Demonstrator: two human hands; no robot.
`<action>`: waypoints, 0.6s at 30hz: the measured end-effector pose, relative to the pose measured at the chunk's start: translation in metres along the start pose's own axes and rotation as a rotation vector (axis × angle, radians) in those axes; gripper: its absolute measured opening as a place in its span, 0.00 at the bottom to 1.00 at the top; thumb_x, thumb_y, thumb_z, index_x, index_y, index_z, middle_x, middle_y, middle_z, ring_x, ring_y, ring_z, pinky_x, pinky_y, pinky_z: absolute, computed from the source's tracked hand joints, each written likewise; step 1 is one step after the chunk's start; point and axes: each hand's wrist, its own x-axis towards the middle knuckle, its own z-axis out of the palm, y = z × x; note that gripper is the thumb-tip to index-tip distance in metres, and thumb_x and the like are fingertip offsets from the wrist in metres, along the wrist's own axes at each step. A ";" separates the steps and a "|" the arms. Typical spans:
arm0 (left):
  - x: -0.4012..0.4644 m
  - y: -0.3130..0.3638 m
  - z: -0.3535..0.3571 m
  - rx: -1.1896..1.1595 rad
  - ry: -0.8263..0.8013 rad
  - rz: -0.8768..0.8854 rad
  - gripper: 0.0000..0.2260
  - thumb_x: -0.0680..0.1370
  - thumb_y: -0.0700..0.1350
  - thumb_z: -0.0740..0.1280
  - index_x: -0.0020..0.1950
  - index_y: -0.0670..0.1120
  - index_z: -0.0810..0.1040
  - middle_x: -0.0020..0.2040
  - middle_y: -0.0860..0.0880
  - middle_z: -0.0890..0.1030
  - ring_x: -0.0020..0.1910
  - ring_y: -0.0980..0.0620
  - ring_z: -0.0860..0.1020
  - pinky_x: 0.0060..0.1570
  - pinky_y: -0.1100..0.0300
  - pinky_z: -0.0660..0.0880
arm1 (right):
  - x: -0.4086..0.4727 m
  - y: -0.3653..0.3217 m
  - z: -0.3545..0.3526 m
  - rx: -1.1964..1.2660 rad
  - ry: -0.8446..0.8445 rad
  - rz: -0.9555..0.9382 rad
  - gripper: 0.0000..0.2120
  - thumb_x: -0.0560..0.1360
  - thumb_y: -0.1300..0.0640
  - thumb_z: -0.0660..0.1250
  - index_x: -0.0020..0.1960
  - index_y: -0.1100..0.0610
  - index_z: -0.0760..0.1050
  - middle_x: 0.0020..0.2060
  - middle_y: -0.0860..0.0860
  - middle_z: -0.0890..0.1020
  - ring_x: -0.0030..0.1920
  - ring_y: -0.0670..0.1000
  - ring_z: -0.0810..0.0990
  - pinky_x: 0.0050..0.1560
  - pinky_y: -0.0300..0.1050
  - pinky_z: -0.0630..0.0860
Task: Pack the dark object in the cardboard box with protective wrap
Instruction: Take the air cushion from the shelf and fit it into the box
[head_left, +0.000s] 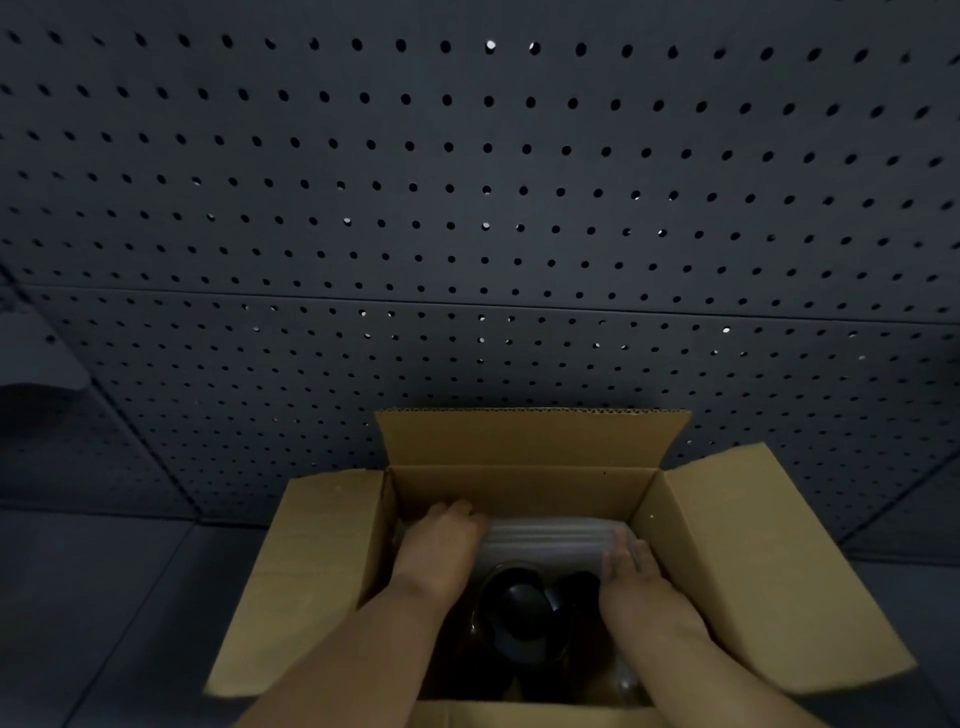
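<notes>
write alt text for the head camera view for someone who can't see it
Both bare hands, left hand and right hand, reach into an open cardboard box, pressing white protective wrap beside a dark object. A dark pegboard wall stands behind.

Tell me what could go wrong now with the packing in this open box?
The white foam wrap covers only the far end of the glossy dark rounded object, so its near part may stay unprotected. Both hands, left hand and right hand, press the wrap inside the brown cardboard box; letting go may let it spring back.
</notes>
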 end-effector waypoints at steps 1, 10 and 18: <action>0.000 0.001 0.000 0.003 -0.005 0.003 0.20 0.79 0.33 0.57 0.68 0.48 0.70 0.64 0.45 0.71 0.63 0.44 0.71 0.56 0.49 0.72 | 0.001 0.001 0.000 -0.010 0.002 -0.005 0.30 0.80 0.70 0.49 0.76 0.65 0.37 0.76 0.60 0.35 0.77 0.60 0.40 0.75 0.53 0.60; 0.003 -0.002 0.000 0.022 -0.046 0.027 0.18 0.79 0.34 0.58 0.66 0.47 0.71 0.62 0.45 0.72 0.62 0.44 0.72 0.54 0.49 0.73 | -0.002 0.004 -0.004 -0.047 0.009 -0.012 0.28 0.81 0.70 0.48 0.76 0.66 0.37 0.77 0.59 0.37 0.77 0.60 0.40 0.77 0.54 0.52; -0.007 -0.005 -0.016 -0.020 -0.070 0.032 0.18 0.78 0.34 0.59 0.67 0.45 0.71 0.64 0.43 0.72 0.63 0.43 0.72 0.60 0.47 0.74 | -0.016 0.012 -0.036 0.052 -0.061 -0.032 0.34 0.82 0.55 0.56 0.77 0.63 0.38 0.77 0.56 0.39 0.78 0.56 0.42 0.77 0.47 0.44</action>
